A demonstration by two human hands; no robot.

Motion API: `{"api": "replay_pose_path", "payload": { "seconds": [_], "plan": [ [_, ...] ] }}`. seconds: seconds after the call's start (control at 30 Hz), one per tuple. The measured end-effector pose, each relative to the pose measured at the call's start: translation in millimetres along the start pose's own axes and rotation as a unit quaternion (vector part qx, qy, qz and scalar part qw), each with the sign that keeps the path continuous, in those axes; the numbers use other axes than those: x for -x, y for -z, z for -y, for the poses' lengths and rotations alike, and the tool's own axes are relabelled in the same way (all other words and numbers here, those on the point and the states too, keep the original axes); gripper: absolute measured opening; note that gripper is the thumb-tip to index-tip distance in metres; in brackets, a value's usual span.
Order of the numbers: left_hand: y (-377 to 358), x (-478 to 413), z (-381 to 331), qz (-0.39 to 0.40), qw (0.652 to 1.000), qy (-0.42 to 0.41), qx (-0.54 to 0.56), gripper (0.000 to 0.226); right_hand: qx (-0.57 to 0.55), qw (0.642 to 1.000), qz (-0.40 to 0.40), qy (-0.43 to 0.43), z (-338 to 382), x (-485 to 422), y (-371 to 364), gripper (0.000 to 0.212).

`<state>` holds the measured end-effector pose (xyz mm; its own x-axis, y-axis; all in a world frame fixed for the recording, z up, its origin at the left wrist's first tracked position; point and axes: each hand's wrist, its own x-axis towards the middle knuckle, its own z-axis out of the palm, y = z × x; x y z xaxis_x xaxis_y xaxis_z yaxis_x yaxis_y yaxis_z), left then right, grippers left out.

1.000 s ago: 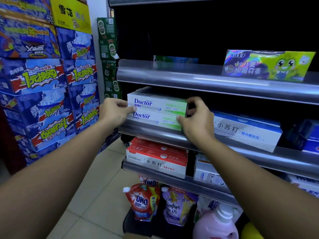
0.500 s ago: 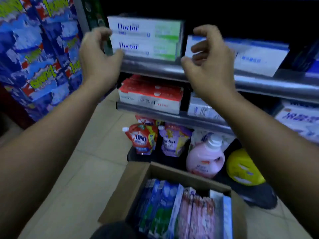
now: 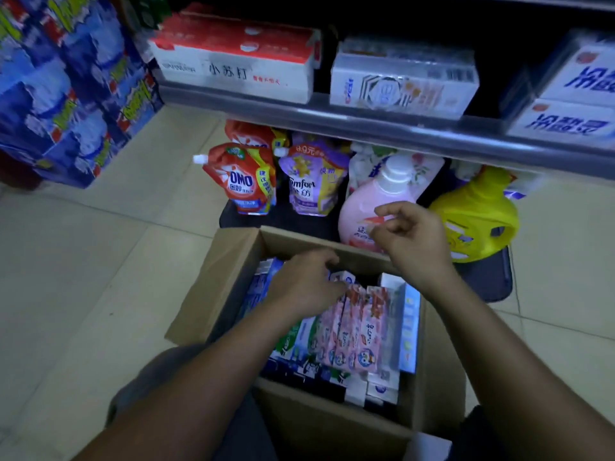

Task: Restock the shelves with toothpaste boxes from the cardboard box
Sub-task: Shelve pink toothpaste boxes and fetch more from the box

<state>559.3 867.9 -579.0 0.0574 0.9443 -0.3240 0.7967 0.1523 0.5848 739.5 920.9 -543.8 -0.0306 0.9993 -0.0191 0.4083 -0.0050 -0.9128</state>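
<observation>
Down from the shelf [image 3: 366, 126] we come, and now our left hand [image 3: 306, 281] dips among the toothpaste boxes [image 3: 352, 331] standing in the cardboard box [image 3: 233, 261] on the floor, grip unclear, while our right hand [image 3: 412, 237] hovers loosely curled and empty, so the next pick looks underway.

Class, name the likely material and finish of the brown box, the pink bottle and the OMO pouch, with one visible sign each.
Cardboard box: matte brown card, bent flaps. Pink bottle: probably smooth moulded plastic, slight sheen. OMO pouch: likely glossy plastic film, creased, printed.
</observation>
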Motion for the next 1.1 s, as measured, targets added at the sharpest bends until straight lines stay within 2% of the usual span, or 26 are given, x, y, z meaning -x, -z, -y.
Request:
{"api": "replay_pose_path", "payload": {
  "seconds": [0.2, 0.3, 0.57, 0.63, 0.73, 0.8, 0.87, 0.93, 1.03, 1.07, 1.1],
  "plan": [
    [-55.2, -13.9, -10.5, 0.053, 0.992, 0.011, -0.117, 0.053, 0.003, 0.999, 0.025, -0.027, -35.3, 17.1, 11.5, 0.016],
    [-65.6, -19.7, -10.7, 0.055, 0.985, 0.029, -0.159, 0.044, 0.003, 0.998, 0.047, -0.040, -37.7, 17.1, 18.5, 0.015],
    [-62.3, -18.5, -8.3, 0.045, 0.988, 0.013, -0.147, 0.030, 0.036, 0.995, 0.087, -0.016, -34.9, 9.0, 24.8, 0.018],
    [-50.2, -18.6, -10.1, 0.061, 0.994, 0.028, -0.088, 0.037, 0.055, 0.993, 0.106, -0.005, -34.0, 7.9, 27.7, 0.017],
    [-27.7, -18.1, -16.8, 0.066, 0.991, 0.008, 0.121, 0.044, 0.048, 0.991, 0.125, -0.012, -34.2, 7.2, 32.8, 0.011],
    [-18.0, -15.2, -23.6, 0.057, 0.955, -0.030, 0.288, 0.046, 0.034, 0.985, 0.167, -0.021, -32.9, 9.5, 35.5, 0.018],
    [-15.3, -11.5, -30.1, 0.042, 0.913, -0.044, 0.404, 0.048, -0.007, 0.974, 0.223, -0.046, -29.6, 12.6, 37.4, 0.028],
    [-16.3, -8.9, -36.4, 0.034, 0.896, -0.044, 0.441, 0.049, -0.047, 0.972, 0.226, -0.047, -26.8, 13.6, 40.4, 0.025],
    [-19.4, -9.9, -38.3, 0.028, 0.872, -0.008, 0.488, 0.043, -0.080, 0.979, 0.180, -0.052, -24.3, 9.5, 49.1, 0.017],
    [-20.4, -11.1, -37.7, 0.014, 0.869, 0.022, 0.493, 0.036, -0.098, 0.980, 0.161, -0.062, -24.4, 7.7, 52.8, 0.017],
    [-22.8, -11.8, -36.6, -0.010, 0.885, 0.049, 0.463, 0.030, -0.117, 0.981, 0.138, -0.074, -24.6, 5.6, 57.4, 0.016]
  ]
}}
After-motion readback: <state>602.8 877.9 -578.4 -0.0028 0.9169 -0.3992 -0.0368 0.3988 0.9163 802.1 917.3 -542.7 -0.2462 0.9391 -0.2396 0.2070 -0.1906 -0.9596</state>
